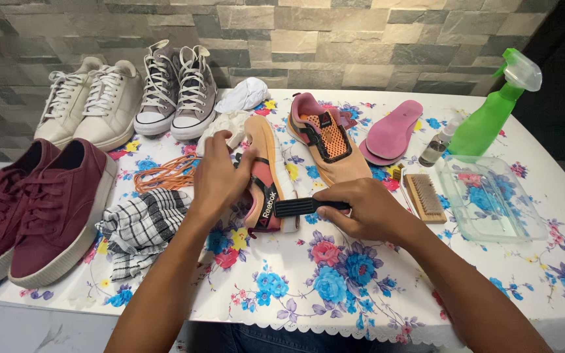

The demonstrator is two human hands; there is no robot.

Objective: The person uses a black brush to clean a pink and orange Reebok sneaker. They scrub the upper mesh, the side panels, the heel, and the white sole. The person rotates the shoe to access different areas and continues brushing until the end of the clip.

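My left hand (pixel 220 175) grips a tan and pink sports shoe (pixel 263 171), holding it tipped on its side on the flowered tablecloth (pixel 335 274). My right hand (pixel 367 208) holds a black brush (pixel 299 207) by its handle, with the brush head against the shoe's heel. The matching shoe (pixel 327 140) lies upright just beyond, laces out. Two pink insoles (pixel 390 131) rest to its right.
Maroon sneakers (pixel 31 209), white sneakers (pixel 93 101) and grey high-tops (pixel 178 88) line the left side. A checked cloth (pixel 140 229), orange laces (pixel 168 173), white cloths (pixel 243 95), a wooden brush (pixel 425 196), a small bottle (pixel 436 145), a green spray bottle (pixel 492 111) and a clear tray (pixel 492 199) surround the work spot.
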